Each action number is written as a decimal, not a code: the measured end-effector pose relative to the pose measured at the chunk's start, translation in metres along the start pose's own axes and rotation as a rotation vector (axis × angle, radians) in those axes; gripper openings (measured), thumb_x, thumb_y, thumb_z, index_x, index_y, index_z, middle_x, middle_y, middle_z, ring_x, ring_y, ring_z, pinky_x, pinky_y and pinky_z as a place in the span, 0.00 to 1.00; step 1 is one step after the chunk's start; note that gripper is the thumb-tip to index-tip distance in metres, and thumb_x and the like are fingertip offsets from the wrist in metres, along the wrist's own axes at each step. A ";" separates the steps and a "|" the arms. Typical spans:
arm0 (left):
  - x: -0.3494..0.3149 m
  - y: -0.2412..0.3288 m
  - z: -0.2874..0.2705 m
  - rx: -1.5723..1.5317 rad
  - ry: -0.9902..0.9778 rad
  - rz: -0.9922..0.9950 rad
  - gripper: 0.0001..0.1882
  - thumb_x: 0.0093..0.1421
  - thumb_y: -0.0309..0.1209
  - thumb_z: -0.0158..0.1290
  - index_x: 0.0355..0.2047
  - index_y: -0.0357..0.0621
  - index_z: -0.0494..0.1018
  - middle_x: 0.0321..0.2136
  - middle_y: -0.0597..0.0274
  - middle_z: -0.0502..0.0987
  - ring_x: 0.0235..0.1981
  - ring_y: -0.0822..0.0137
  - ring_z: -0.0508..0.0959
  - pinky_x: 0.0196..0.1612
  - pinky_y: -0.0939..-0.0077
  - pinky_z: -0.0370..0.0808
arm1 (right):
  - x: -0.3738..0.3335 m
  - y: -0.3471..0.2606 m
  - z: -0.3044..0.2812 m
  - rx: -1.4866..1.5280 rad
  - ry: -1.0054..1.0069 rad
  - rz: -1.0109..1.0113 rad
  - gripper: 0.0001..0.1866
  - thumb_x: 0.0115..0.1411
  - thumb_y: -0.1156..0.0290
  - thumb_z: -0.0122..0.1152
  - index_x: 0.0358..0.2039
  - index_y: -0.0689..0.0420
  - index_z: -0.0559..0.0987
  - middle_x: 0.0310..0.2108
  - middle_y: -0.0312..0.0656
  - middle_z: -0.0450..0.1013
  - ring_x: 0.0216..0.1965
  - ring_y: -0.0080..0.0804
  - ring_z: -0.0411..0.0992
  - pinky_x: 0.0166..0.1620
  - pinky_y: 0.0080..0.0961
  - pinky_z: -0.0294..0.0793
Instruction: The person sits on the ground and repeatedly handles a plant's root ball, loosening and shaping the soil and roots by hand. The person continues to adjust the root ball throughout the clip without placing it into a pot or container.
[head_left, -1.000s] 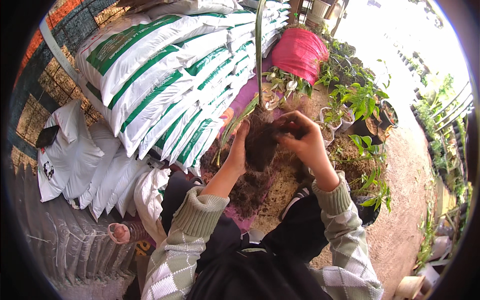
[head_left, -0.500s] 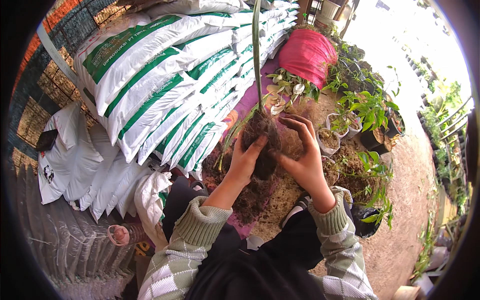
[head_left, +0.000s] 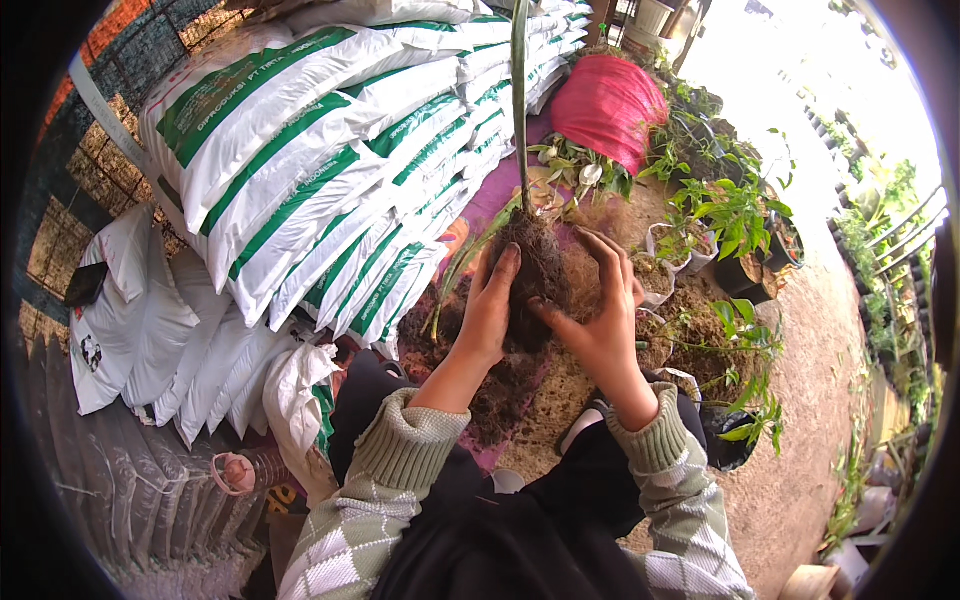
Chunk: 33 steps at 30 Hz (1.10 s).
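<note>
My left hand point(head_left: 488, 312) cups the fibrous root ball point(head_left: 540, 258) of an upright, long-leaved plant point(head_left: 520, 110) above loose soil point(head_left: 500, 405); my right hand point(head_left: 600, 325) spreads, thumb touching it. Squeezing hard could crumble it, tearing roots. Rightward, a black pot point(head_left: 737, 279) apparently holds leafy greenery point(head_left: 735, 215).

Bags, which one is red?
The red bag, with leaves at its near edge, just right of the stacked bags, which are white with green bands.

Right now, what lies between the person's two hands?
In the head view, a dark, fibrous root ball lies between the left hand and right hand.
</note>
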<state>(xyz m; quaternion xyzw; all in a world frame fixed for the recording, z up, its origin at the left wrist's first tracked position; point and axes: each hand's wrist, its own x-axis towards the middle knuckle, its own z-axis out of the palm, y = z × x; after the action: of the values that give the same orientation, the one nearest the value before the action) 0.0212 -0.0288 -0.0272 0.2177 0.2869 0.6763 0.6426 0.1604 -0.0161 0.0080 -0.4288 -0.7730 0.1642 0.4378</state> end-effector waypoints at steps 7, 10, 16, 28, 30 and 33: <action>-0.005 0.005 -0.001 0.115 -0.082 0.035 0.34 0.64 0.31 0.52 0.65 0.48 0.48 0.51 0.59 0.69 0.48 0.68 0.73 0.50 0.74 0.73 | -0.013 0.000 -0.008 -0.356 0.101 -0.336 0.20 0.41 0.58 0.72 0.38 0.42 0.84 0.55 0.38 0.68 0.56 0.46 0.61 0.56 0.46 0.53; -0.012 0.012 0.007 0.211 -0.111 0.119 0.42 0.61 0.28 0.55 0.68 0.47 0.40 0.54 0.60 0.66 0.52 0.70 0.69 0.55 0.74 0.68 | -0.012 -0.002 -0.015 -0.351 0.025 -0.316 0.20 0.41 0.59 0.71 0.40 0.42 0.84 0.57 0.38 0.67 0.57 0.46 0.59 0.56 0.45 0.53; -0.012 0.016 -0.001 0.300 -0.212 0.134 0.46 0.60 0.25 0.56 0.69 0.46 0.37 0.58 0.59 0.62 0.56 0.69 0.66 0.59 0.72 0.64 | -0.006 0.007 -0.029 0.065 -0.077 -0.263 0.23 0.40 0.61 0.68 0.42 0.42 0.83 0.61 0.41 0.63 0.59 0.49 0.56 0.60 0.45 0.49; -0.012 0.014 -0.005 0.121 -0.185 -0.019 0.31 0.65 0.37 0.50 0.64 0.43 0.54 0.56 0.58 0.67 0.54 0.65 0.71 0.56 0.68 0.70 | -0.010 0.002 -0.026 -0.201 -0.091 -0.324 0.23 0.40 0.56 0.69 0.42 0.38 0.84 0.62 0.43 0.61 0.60 0.51 0.53 0.61 0.49 0.43; -0.014 0.013 -0.003 0.161 -0.135 -0.033 0.31 0.65 0.39 0.51 0.63 0.43 0.55 0.55 0.58 0.68 0.53 0.65 0.72 0.56 0.68 0.70 | -0.008 -0.003 -0.031 -0.223 -0.058 -0.328 0.23 0.40 0.55 0.70 0.42 0.37 0.84 0.62 0.42 0.61 0.60 0.51 0.53 0.61 0.48 0.44; -0.014 0.011 -0.005 0.169 -0.133 -0.044 0.33 0.62 0.39 0.55 0.63 0.43 0.55 0.54 0.59 0.70 0.53 0.66 0.72 0.55 0.69 0.71 | -0.002 -0.003 -0.029 -0.210 -0.058 -0.332 0.25 0.41 0.55 0.70 0.44 0.38 0.82 0.63 0.43 0.60 0.61 0.51 0.53 0.60 0.48 0.46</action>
<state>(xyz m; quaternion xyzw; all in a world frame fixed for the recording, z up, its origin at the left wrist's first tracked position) 0.0110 -0.0437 -0.0224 0.3092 0.3042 0.6194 0.6544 0.1834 -0.0234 0.0253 -0.3337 -0.8583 0.0203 0.3893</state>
